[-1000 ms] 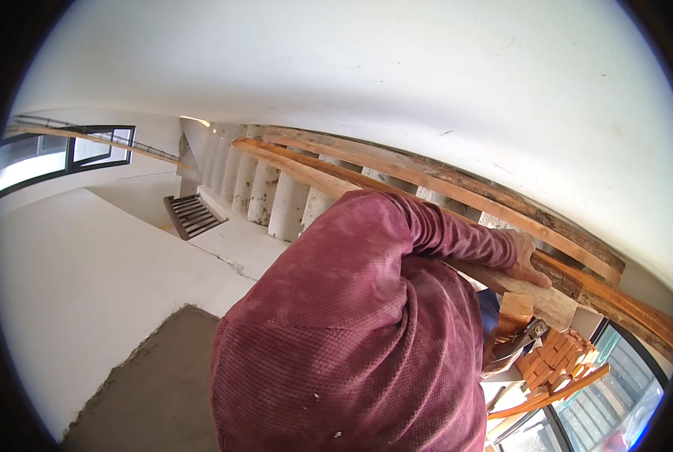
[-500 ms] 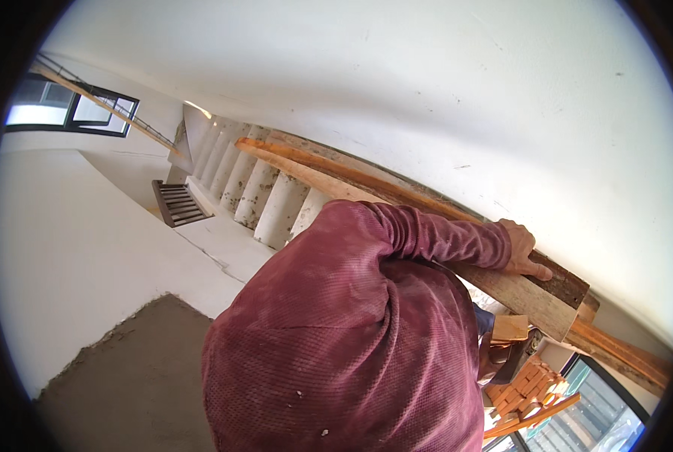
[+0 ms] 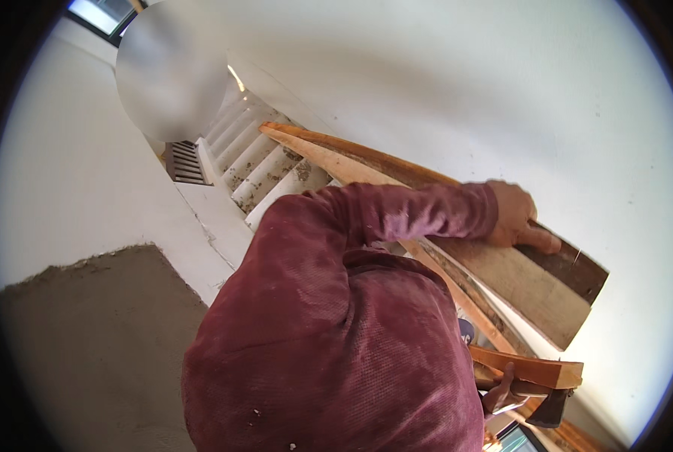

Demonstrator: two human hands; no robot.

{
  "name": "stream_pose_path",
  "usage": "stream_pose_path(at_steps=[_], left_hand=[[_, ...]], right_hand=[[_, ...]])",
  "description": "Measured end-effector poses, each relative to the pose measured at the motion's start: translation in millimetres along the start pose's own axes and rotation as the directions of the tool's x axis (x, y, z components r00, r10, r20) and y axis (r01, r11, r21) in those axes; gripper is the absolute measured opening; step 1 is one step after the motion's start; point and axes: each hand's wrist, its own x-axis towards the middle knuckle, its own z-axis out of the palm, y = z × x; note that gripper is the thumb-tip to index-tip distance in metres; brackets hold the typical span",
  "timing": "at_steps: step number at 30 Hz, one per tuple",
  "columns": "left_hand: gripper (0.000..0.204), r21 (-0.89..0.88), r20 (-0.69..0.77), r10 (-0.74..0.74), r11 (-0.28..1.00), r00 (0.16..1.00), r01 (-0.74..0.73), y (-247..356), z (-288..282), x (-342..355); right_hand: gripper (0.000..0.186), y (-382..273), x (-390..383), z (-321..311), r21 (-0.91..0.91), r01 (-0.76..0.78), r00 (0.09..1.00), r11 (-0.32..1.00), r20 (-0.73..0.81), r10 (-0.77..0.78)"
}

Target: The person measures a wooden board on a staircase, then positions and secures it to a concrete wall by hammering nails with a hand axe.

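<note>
Left hand laid palm down on the top of the bundle of planks, fingers stretched out nearly flat and reaching toward 4 o'clock, fingertips over the edge where a pale board meets a darker one. Not clenched; pressing on the wood rather than wrapped round it. Maroon sleeve running in from 9 o'clock to the wrist.

Right hand low in the picture, at 5 o'clock from the left one, well apart from it. Fingers curled upward and closed round the underside of an orange-brown plank; palm hidden behind the maroon shirt, so only the hooked fingers on show. A dark, blunt object just beside those fingers, too hidden to name.

Long axis of the planks set on a slant from 10 o'clock to 4 o'clock. Near, square-cut ends at 4 o'clock, close to the hands; far, narrowing ends pointing to 10 o'clock, toward the white staircase. Middle stretch hidden behind the sleeve and shoulder. White wall behind the bundle; rough grey surface at 8 o'clock.
</note>
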Motion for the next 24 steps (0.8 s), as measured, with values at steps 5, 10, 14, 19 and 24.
stream_pose_path(at_steps=[5,10,14,19,24], left_hand=[[0.059,-0.076,-0.367,0.073,0.991,0.927,-0.108,-7,-97,-30],[0.07,0.043,-0.748,0.143,0.985,0.648,-0.169,2,-207,-118],[0.081,0.331,-0.943,0.331,0.943,0.024,-0.015,-12,-271,-198],[0.082,0.355,-0.892,0.259,0.908,-0.372,-0.221,23,-277,-296],[0.084,0.502,-0.645,0.405,0.864,-0.648,0.04,60,-305,-399]], right_hand=[[0.049,-40,23,18,0.091,0.082,0.995,0.993,0.055,-0.087],[0.06,-35,28,47,0.28,0.07,0.973,0.957,0.194,-0.128],[0.063,-28,37,81,0.437,-0.013,0.929,0.899,0.337,-0.151],[0.065,-22,39,119,0.575,-0.154,0.799,0.803,0.551,-0.241],[0.072,-15,60,123,0.663,-0.352,0.6,0.661,0.701,-0.384]])
